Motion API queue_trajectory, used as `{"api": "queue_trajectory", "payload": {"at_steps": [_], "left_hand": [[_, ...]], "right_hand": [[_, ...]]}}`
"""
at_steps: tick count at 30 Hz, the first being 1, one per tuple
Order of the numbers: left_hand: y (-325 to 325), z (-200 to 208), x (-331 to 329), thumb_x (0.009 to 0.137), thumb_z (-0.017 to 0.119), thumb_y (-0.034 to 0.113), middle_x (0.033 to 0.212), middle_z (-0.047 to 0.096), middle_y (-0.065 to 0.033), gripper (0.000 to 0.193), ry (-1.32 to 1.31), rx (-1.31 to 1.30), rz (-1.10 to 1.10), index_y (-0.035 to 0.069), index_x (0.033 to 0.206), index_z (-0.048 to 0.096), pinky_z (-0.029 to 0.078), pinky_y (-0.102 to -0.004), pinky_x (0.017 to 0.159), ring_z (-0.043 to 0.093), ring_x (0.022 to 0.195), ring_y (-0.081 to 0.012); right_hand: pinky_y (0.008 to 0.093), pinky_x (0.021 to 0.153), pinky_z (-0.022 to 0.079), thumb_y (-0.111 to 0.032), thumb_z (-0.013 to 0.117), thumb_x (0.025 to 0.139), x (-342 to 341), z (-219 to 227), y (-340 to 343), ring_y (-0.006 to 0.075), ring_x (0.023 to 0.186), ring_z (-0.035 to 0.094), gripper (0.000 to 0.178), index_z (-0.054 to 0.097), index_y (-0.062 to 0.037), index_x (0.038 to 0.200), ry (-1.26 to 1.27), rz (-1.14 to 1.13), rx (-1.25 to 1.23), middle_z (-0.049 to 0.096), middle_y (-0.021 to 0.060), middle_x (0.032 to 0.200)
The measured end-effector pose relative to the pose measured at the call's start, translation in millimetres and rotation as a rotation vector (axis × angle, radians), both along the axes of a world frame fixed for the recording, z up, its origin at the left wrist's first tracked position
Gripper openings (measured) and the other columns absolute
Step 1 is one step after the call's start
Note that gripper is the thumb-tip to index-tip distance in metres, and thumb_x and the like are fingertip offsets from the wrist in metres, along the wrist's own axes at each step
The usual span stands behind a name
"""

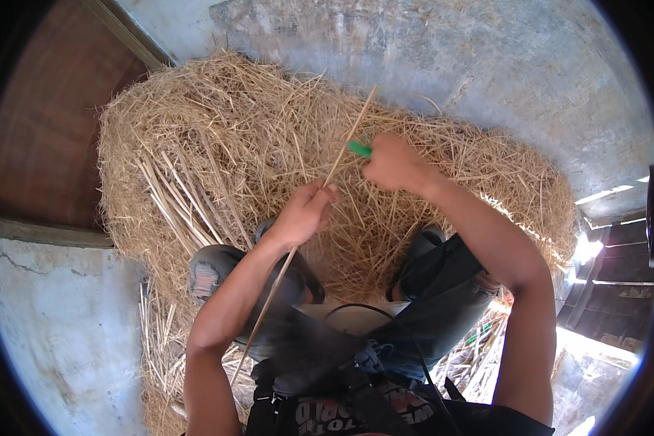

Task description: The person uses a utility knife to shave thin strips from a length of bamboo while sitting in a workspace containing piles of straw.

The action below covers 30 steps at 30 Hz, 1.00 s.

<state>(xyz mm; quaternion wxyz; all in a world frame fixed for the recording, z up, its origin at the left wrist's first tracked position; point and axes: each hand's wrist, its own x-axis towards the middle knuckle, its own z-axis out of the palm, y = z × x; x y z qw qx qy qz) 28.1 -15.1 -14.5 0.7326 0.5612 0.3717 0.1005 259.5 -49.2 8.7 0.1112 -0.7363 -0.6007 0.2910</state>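
Note:
A long, thin, pale stick (pixel 352 132) slants from the upper middle down toward my lap. My left hand (pixel 302 215) is closed round it near its middle, thumb on top. Just right of the stick's upper part, my right hand (pixel 396 163) is closed on a small bright green object (pixel 359 149). Its end points left at the stick; most of it is hidden in the fist, so I cannot tell its kind. Whether it touches the stick is unclear.
A heap of dry straw (pixel 232 109) spreads before my legs, with several pale sticks (pixel 176 200) lying on its left side. A worn grey-blue wall (pixel 450 58) stands behind. Left is a brown panel (pixel 51 138); dark slats (pixel 618 283) are at the right.

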Motion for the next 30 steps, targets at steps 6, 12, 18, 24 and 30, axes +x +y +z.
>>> {"api": "queue_trajectory", "payload": {"at_steps": [6, 12, 18, 24, 30], "left_hand": [[3.3, -4.9, -2.4, 0.109, 0.048, 0.030, 0.062, 0.031, 0.0074, 0.025, -0.023, 0.012, 0.014, 0.006, 0.102, 0.055, 0.022, -0.0246, 0.045, 0.025, 0.048, -0.0045], [-7.5, 9.0, 3.3, 0.109, 0.050, 0.030, 0.063, 0.031, 0.0080, 0.023, -0.080, -0.023, -0.108, 0.008, 0.101, 0.053, 0.022, -0.0238, 0.044, 0.025, 0.049, -0.0045], [13.1, -4.5, 8.0, 0.107, 0.056, 0.028, 0.063, 0.036, 0.0075, 0.023, -0.003, 0.236, -0.027, 0.008, 0.096, 0.053, 0.027, -0.0243, 0.046, 0.033, 0.050, -0.0040], [10.9, -11.0, 11.9, 0.105, 0.058, 0.029, 0.063, 0.045, 0.0053, 0.025, 0.135, 0.532, -0.044, 0.005, 0.097, 0.056, 0.034, -0.0273, 0.050, 0.042, 0.053, -0.0069], [3.0, -2.0, 8.1, 0.104, 0.058, 0.028, 0.066, 0.049, 0.0033, 0.026, 0.168, 0.557, -0.055, 0.003, 0.099, 0.061, 0.037, -0.0294, 0.054, 0.047, 0.058, -0.0082]], "right_hand": [[0.0458, 0.066, 0.057, -0.015, 0.061, 0.081, -9.0, -6.6, 10.3, 0.0326, 0.072, 0.068, 0.025, 0.069, 0.0077, 0.088, -0.016, -0.013, -0.027, 0.064, 0.0206, 0.082], [0.0412, 0.054, 0.052, -0.020, 0.060, 0.087, 121.8, -16.3, 25.6, 0.0246, 0.055, 0.061, 0.028, 0.069, 0.0070, 0.085, -0.026, -0.418, 0.135, 0.060, 0.0135, 0.064], [0.0453, 0.061, 0.054, -0.016, 0.063, 0.082, 60.8, 18.5, 4.3, 0.0322, 0.060, 0.066, 0.026, 0.067, 0.0102, 0.080, 0.027, -0.282, 0.163, 0.065, 0.0214, 0.068], [0.0483, 0.064, 0.055, -0.011, 0.061, 0.081, -3.6, -7.2, -6.8, 0.0366, 0.064, 0.068, 0.025, 0.065, 0.0134, 0.085, -0.064, 0.052, 0.122, 0.066, 0.0247, 0.071], [0.0402, 0.054, 0.053, -0.012, 0.063, 0.080, 95.2, -1.2, 22.9, 0.0261, 0.059, 0.065, 0.017, 0.070, 0.0038, 0.081, -0.042, -0.378, 0.126, 0.061, 0.0155, 0.065]]}}
